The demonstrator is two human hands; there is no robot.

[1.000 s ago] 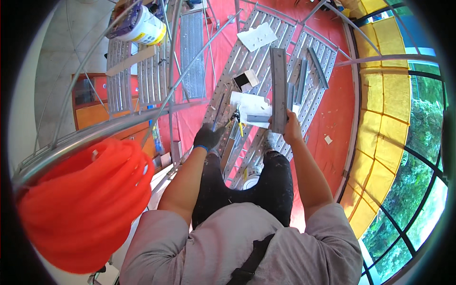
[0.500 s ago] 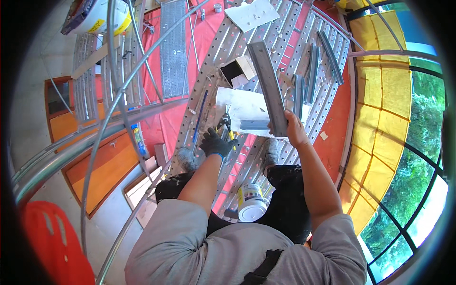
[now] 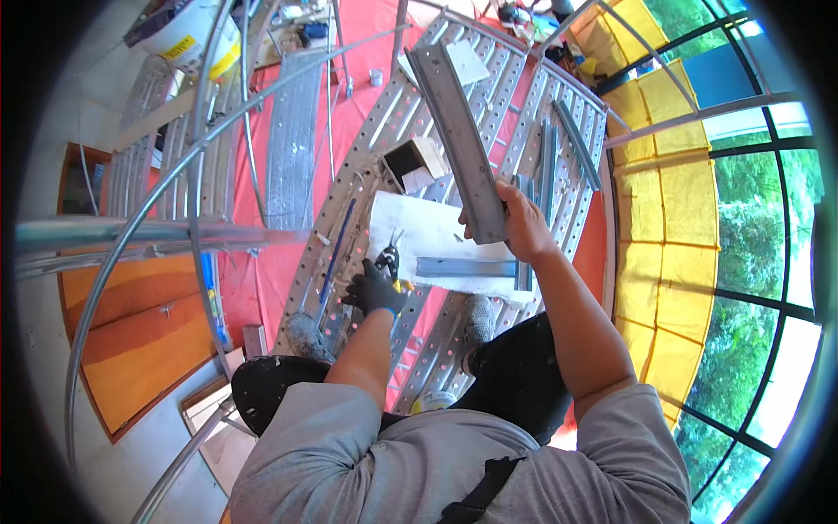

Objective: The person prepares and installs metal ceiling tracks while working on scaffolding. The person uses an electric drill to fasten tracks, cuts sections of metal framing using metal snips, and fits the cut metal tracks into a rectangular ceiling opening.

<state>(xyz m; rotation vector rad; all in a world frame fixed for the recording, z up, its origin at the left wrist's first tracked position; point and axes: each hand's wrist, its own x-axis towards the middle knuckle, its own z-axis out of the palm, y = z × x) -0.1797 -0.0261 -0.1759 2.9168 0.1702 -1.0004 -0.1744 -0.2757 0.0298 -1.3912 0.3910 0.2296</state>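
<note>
My left hand (image 3: 374,290), in a dark glove, has its fingers round the yellow-handled snips (image 3: 389,260) lying over a white board (image 3: 403,225). My bare right hand (image 3: 524,223) grips a long grey metal channel (image 3: 454,140) at its lower end, raised at a slant above the board. A shorter channel (image 3: 467,266) lies across the board's lower part. A blue rod (image 3: 336,249) lies left of the snips, and an open dark-and-pale box (image 3: 410,164) sits beyond the board.
I crouch on a perforated metal scaffold deck (image 3: 310,279) above red sheeting. More channels (image 3: 576,140) lie at the right. Scaffold tubes (image 3: 131,229) cross the left, where a white bucket (image 3: 188,39) stands higher up. Yellow fabric panels (image 3: 663,218) and windows line the right.
My left hand has moved onto the snips from left of them. The channel in my right hand has swung from near upright to a slant, its far end going leftward and away.
</note>
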